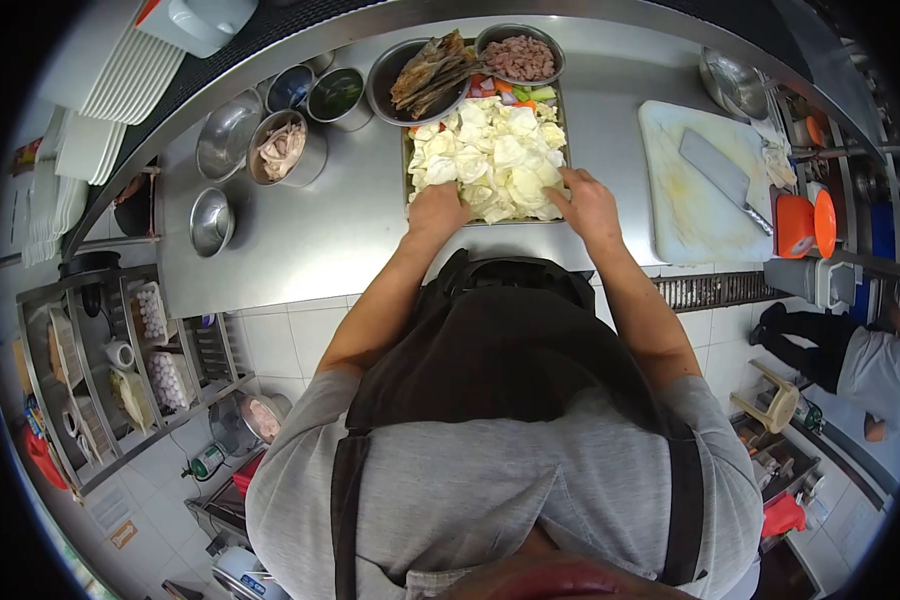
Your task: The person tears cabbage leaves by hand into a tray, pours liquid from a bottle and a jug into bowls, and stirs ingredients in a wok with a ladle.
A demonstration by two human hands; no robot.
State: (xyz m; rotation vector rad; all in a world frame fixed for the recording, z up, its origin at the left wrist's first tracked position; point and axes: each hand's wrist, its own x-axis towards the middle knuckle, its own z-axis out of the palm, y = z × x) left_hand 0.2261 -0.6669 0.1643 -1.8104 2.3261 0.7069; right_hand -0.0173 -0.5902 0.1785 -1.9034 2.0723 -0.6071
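At the near edge of the steel bench [340, 215], both hands, left [587, 207] and right [440, 208], are set apart on the cut cabbage leaves [495, 155] filling a rectangular tray [567, 160]; finger closure cannot be determined. Bowls of dried fish [430, 80] and chopped meat [519, 58] adjoin its far end.

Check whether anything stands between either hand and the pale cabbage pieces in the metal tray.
Nothing visible: the left hand and right hand touch the cabbage at its near side. The steel bowls holding brown dried fish and pink meat sit at the far end of the tray.
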